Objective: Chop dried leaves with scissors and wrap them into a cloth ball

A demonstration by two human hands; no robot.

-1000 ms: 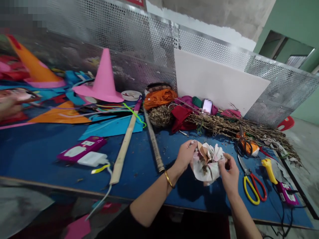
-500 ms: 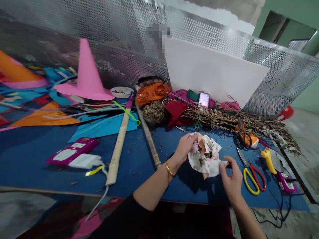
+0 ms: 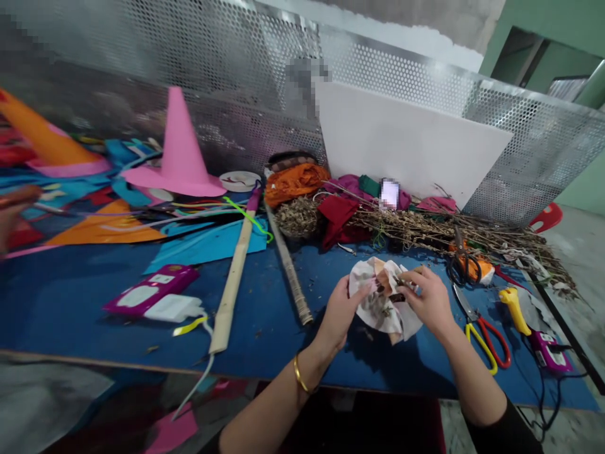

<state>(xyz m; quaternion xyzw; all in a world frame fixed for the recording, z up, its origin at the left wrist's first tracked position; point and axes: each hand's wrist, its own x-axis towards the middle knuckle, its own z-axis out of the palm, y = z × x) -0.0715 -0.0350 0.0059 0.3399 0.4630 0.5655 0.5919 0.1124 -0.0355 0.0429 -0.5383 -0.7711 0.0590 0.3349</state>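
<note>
A crumpled, ruffled piece of whitish cloth (image 3: 371, 317) with pink and tan patches lies between my hands, just above the blue table. Dark dry plant bits (image 3: 386, 310) sit in its folds. My left hand (image 3: 341, 313) wears a gold bangle at the wrist and grips the cloth's left edge between thumb and fingers. Over the cloth's upper right part, my right hand (image 3: 429, 300) is closed in a pinch; what lies between its fingertips is too small to make out. Red-and-yellow-handled scissors (image 3: 486, 340) rest to the right of my right hand.
Dried stems (image 3: 425, 227) lie along the back below a white board (image 3: 406, 145). Black scissors (image 3: 464, 265) and a yellow-handled tool (image 3: 514, 310) are at right. Leftward are a bamboo stick (image 3: 235, 277), purple power strip (image 3: 151, 290) and pink felt hat (image 3: 182, 154). Another person's hand (image 3: 16, 211) shows far left.
My right hand has left the cloth's right edge and moved up over its middle, fingers pinched. My left hand has shifted slightly down and left. Another person's hand has come in at far left.
</note>
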